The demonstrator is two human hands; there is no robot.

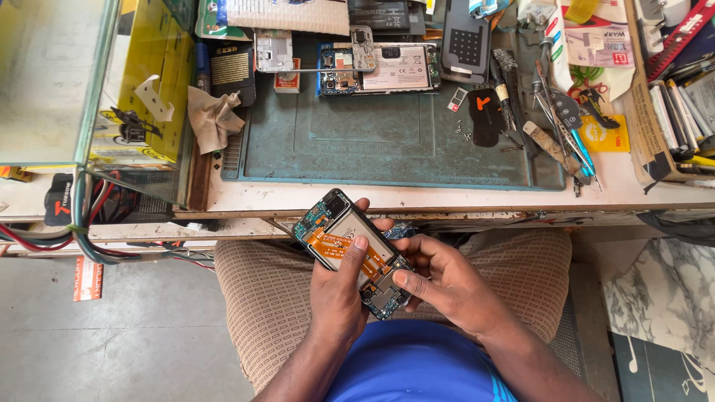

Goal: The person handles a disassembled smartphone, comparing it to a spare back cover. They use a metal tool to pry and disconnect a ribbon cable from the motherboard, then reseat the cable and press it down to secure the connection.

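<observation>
**Opened phone held over the lap**

While much of the bench is running out of frame at the top and right, the boxes and packets there are showing only in part, and the small parts among them are too small to tell apart. Cables [89, 223] are hanging at the left under a glass case [52, 74], their ends hidden. A crumpled cloth [214, 117] is lying at the edge of the green mat [372, 141], which is bearing a second opened phone [380, 68] and, further right, a row of tools [558, 119].

Below the table [447, 197], the left hand [339, 286] is gripping the phone [356, 251] from beneath, thumb pressing on its orange flex cable. The right hand [447, 279] is closing on the phone's lower end, thumb lying on the board; its other fingers are hiding behind the phone. Grey floor is showing at the left, marbled tile at the right.
</observation>
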